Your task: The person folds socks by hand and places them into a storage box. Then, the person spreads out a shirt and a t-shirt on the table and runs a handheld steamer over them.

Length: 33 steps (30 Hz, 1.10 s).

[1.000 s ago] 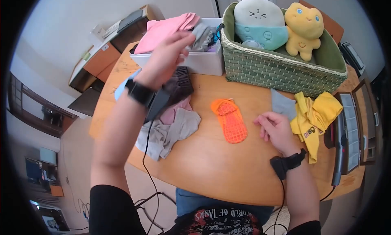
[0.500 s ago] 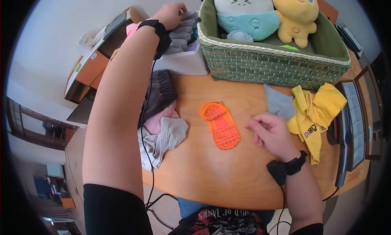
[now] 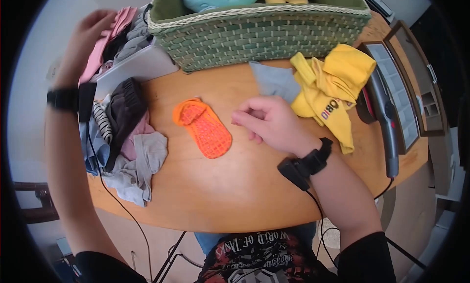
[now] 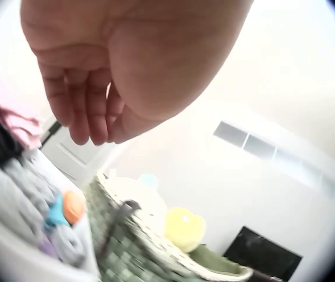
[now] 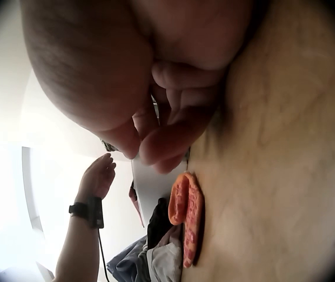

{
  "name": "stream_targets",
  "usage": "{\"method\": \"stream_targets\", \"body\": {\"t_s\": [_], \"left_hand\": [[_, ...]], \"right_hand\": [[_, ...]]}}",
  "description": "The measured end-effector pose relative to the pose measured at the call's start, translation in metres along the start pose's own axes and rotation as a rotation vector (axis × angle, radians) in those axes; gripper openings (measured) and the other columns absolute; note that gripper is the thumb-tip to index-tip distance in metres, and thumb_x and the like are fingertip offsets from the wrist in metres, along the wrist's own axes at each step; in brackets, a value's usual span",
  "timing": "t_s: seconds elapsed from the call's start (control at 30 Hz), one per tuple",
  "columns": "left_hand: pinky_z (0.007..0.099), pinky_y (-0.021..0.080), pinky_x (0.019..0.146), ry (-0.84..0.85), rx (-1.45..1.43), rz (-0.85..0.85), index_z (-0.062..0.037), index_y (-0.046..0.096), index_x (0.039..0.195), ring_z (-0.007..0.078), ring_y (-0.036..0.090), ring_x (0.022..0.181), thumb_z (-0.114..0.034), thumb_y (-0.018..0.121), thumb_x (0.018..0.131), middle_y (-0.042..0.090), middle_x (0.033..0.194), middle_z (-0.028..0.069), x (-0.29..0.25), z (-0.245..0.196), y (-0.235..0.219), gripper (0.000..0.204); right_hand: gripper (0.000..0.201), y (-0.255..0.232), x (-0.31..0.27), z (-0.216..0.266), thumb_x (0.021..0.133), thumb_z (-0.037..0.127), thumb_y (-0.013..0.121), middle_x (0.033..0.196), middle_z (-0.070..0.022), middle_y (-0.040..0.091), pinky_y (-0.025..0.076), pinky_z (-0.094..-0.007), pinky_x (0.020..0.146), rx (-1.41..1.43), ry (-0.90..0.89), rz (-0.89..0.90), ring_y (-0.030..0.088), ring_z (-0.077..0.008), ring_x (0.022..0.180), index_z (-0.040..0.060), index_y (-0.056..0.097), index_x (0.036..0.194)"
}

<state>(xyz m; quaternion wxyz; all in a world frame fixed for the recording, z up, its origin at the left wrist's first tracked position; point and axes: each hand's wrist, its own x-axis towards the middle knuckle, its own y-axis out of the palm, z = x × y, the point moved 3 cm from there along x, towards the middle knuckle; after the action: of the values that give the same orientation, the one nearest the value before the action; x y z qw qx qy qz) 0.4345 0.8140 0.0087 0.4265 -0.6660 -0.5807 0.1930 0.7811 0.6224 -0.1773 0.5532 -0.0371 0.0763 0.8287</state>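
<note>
My left hand (image 3: 88, 38) is raised over the white box (image 3: 139, 65) at the back left, beside a pink garment (image 3: 105, 45). In the left wrist view its fingers (image 4: 80, 114) bend loosely with nothing between them. My right hand (image 3: 271, 121) rests on the table with loosely curled, bare fingers. Just left of it lies an orange sock (image 3: 203, 128) with a grid of grip dots on its sole and its cuff folded over. Grey rolled socks (image 4: 9, 197) and a small orange bundle (image 4: 73, 207) fill part of the white box.
A green woven basket (image 3: 254, 40) with plush toys stands at the back. Grey, pink and dark clothes (image 3: 147, 158) are heaped on the left. At right lie a yellow garment (image 3: 330, 92), a grey cloth (image 3: 274, 79), a hair straightener (image 3: 389, 136) and a compartment case (image 3: 394, 94).
My left hand moved from above the white box's edge down among its contents, then up to its left side by the pink garment. The head view has shifted right; my right hand stays put.
</note>
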Motion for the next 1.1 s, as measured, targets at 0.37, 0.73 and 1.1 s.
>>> {"method": "stream_targets", "body": {"t_s": [0.37, 0.73, 1.1], "left_hand": [[0.0224, 0.043, 0.067, -0.201, -1.325, 0.158, -0.0055, 0.06, 0.107, 0.0084, 0.051, 0.071, -0.016, 0.06, 0.102, 0.054, 0.081, -0.0015, -0.172, -0.059, 0.17, 0.011], [0.0324, 0.052, 0.102, -0.38, -1.225, 0.702, 0.0011, 0.051, 0.136, 0.0223, 0.064, 0.12, -0.015, 0.057, 0.103, 0.063, 0.131, 0.0155, -0.201, -0.064, 0.195, 0.037], [0.033, 0.05, 0.104, -0.19, -1.374, 0.483, -0.0012, 0.043, 0.146, 0.023, 0.059, 0.127, -0.003, 0.066, 0.096, 0.057, 0.136, 0.0144, -0.198, -0.071, 0.199, 0.055]], "right_hand": [[0.027, -0.03, -0.018, 0.046, 0.086, 0.011, 0.076, 0.093, -0.0106, 0.064, 0.053, -0.0363, 0.07, -0.794, -0.655, -0.821, 0.066, -0.0249, 0.083, -0.0016, 0.063, 0.106], [0.021, -0.026, -0.015, 0.033, 0.084, 0.015, 0.076, 0.098, -0.0145, 0.064, 0.05, -0.0406, 0.081, -1.089, -0.455, -0.677, 0.062, -0.0341, 0.087, 0.0005, 0.065, 0.094], [0.02, 0.009, -0.007, 0.015, 0.107, 0.026, 0.051, 0.093, -0.006, 0.064, 0.051, -0.0261, 0.071, 0.455, -0.126, 0.152, 0.065, -0.0139, 0.081, 0.0067, 0.053, 0.113]]}}
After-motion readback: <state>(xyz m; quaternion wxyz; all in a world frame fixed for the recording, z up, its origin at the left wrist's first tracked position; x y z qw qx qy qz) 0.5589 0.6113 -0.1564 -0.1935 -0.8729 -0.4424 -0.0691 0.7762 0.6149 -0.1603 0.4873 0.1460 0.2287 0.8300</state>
